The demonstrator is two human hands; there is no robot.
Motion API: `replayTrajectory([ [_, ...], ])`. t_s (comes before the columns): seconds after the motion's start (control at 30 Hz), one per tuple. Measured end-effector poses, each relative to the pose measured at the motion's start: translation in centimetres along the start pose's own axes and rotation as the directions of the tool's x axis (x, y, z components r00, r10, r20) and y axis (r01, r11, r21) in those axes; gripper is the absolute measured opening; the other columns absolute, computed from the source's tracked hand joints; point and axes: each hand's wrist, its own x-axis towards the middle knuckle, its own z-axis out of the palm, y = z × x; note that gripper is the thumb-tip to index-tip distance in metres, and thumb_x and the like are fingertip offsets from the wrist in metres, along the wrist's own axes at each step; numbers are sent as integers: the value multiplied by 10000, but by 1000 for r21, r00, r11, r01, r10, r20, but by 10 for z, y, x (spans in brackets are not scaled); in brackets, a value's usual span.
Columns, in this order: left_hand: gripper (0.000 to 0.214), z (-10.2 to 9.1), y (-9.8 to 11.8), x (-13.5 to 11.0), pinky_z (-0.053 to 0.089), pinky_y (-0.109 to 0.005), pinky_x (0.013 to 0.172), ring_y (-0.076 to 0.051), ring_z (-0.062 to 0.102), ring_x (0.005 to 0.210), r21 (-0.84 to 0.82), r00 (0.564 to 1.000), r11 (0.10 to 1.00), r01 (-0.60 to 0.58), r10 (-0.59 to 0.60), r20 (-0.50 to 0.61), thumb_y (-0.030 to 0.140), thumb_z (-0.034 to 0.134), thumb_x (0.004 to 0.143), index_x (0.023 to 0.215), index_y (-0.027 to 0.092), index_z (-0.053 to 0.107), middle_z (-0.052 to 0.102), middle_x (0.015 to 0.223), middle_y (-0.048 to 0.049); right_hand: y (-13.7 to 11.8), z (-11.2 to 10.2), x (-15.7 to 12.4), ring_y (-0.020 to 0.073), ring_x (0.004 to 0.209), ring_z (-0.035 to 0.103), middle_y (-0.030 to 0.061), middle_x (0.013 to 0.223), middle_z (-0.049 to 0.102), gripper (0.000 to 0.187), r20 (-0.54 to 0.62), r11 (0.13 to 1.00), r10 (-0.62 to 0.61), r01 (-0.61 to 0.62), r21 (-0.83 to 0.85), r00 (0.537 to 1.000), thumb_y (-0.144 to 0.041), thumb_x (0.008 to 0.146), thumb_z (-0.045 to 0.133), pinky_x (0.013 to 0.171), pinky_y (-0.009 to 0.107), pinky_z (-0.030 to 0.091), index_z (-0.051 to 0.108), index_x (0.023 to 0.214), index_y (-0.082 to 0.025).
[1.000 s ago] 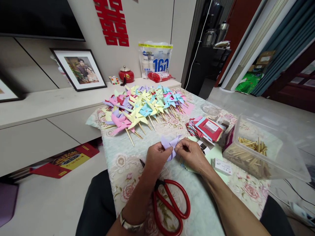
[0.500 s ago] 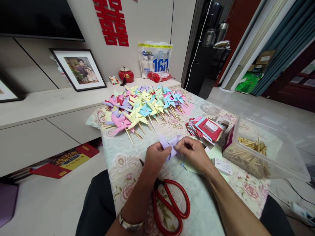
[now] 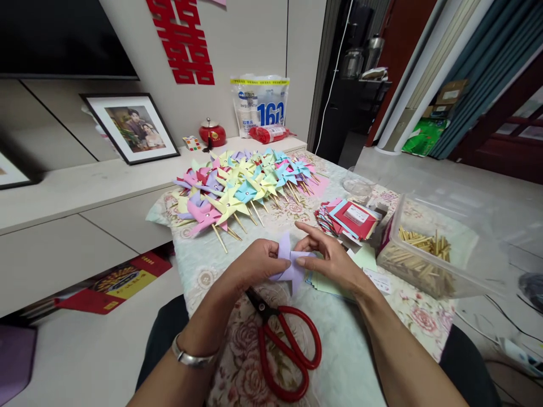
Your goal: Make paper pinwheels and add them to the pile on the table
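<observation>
A lavender paper pinwheel (image 3: 292, 265), its blades folded toward the middle, is held above the table between my two hands. My left hand (image 3: 261, 263) pinches it from the left, thumb pressed near its centre. On the other side my right hand (image 3: 328, 257) has its thumb over the right blade and curled fingers behind, while the index finger lifts away. Below the hands lie scissors (image 3: 292, 350) with red handles, their blades partly under my left wrist. Finished pinwheels (image 3: 241, 186) in several colours, on sticks, are heaped at the far side of the table.
Right of my hands are pale paper sheets (image 3: 326, 285), a stack of coloured paper squares (image 3: 356, 220) with a small box on top, and a clear plastic bin (image 3: 407, 268) of short wooden sticks. A flowered cloth (image 3: 339, 339) covers the table. Behind stands a white cabinet (image 3: 106, 189).
The pinwheel has been turned and its blades stand out more. My right hand has gone from a tight pinch to a looser hold, index finger raised. The view has shifted slightly.
</observation>
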Motion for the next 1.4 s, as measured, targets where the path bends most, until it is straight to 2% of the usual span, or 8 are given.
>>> replayTrajectory([
  [0.33,147,3,11,11,310,-211,475,-119,472,482,115,991,992,-43,27,134,173,641,581,668,165,759,633,573,-3,12,3,0,122,681,504,-58,766,540,738,6,987,13,-12,-158,1000,-109,750,633,616,241,387,462,1459,-230],
  [0.7,148,1,17,14,357,-215,494,-133,530,511,26,980,999,-21,15,201,158,680,568,702,167,744,677,629,-11,14,4,0,115,657,511,-51,758,563,779,-6,998,53,-53,-32,999,-97,716,623,584,222,376,454,1466,-221],
  [0.83,198,-3,19,11,348,-207,488,-121,520,508,14,998,999,-52,51,42,320,788,629,708,152,720,636,587,-5,12,3,3,118,653,526,-43,761,584,799,-88,994,69,-61,85,994,-142,709,651,593,225,394,423,1474,-175],
  [0.97,399,4,12,6,424,-213,560,-151,620,678,-112,974,984,-137,114,-194,512,752,723,880,145,749,718,795,-63,9,3,7,129,625,554,-33,771,626,783,-196,978,81,-41,204,977,-194,687,678,564,228,398,438,1432,-183],
  [1.0,414,10,8,5,441,-218,587,-156,637,717,-168,976,976,-136,103,-191,522,740,742,924,151,748,731,843,-69,9,3,8,134,621,563,-33,768,633,761,-219,973,82,-31,227,972,-205,682,681,560,230,401,454,1408,-192],
  [1.1,375,31,-4,5,459,-224,611,-135,625,653,-333,973,928,-166,99,-208,439,812,688,903,140,741,727,749,-39,8,3,9,145,633,580,-36,763,638,742,-288,963,89,-9,268,954,-230,667,693,563,235,411,468,1374,-202],
  [1.2,427,51,-12,8,513,-269,755,-165,680,741,-505,964,838,-209,89,-251,322,885,582,940,133,750,774,851,-58,8,5,9,145,648,581,-36,773,634,775,-319,959,92,3,285,943,-232,664,702,562,234,407,438,1392,-193],
  [1.4,354,63,-16,12,536,-289,748,-175,696,695,-558,920,787,-263,31,-390,287,860,613,905,113,765,789,799,-58,10,11,10,155,666,610,-20,817,664,716,-279,952,84,6,306,957,-233,689,710,579,245,432,466,1362,-213],
])
